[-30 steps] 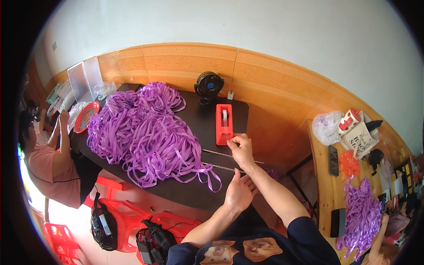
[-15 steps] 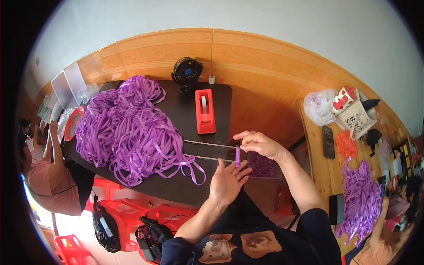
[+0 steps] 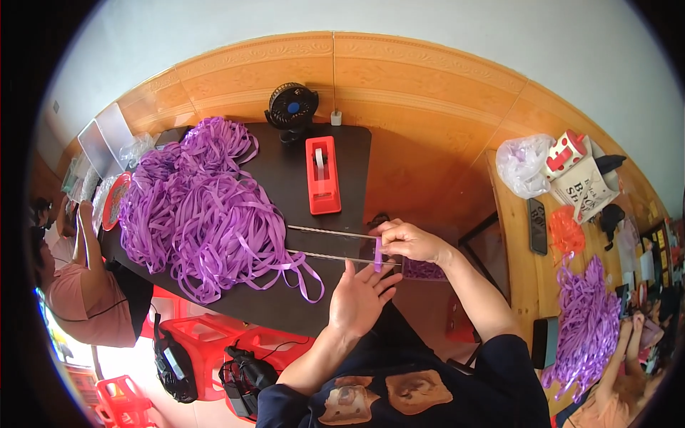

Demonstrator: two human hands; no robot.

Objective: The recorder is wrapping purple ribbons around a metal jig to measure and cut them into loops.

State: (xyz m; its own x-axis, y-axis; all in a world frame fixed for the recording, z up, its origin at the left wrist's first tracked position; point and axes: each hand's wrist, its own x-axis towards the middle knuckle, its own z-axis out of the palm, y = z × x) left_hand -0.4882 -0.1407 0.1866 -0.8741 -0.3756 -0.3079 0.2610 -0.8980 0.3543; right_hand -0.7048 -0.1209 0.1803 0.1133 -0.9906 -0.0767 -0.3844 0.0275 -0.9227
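Note:
Two thin metal rods [image 3: 330, 255] stick out side by side past the right end of the dark table. A short band of purple ribbon [image 3: 378, 255] spans both rods near their tips. At the far rod my right hand [image 3: 415, 241] pinches the band's upper end between thumb and fingers. My left hand [image 3: 357, 303] lies open, palm up, with its fingers spread beside the near rod and the lower end of the band. Left of the rods, a big tangled heap of purple ribbon [image 3: 207, 207] covers much of the table.
A red tape dispenser [image 3: 323, 189] and a black fan [image 3: 292, 108] stand behind the rods. Below my right hand sits a bin of purple pieces [image 3: 425, 270]. On the right, a wooden table [image 3: 515, 274] bears a phone, bags and more ribbon. Other people sit left and right.
The view has shifted slightly. My right hand's fingers have curled closer around the ribbon's upper end. My left hand stays open beside the rod.

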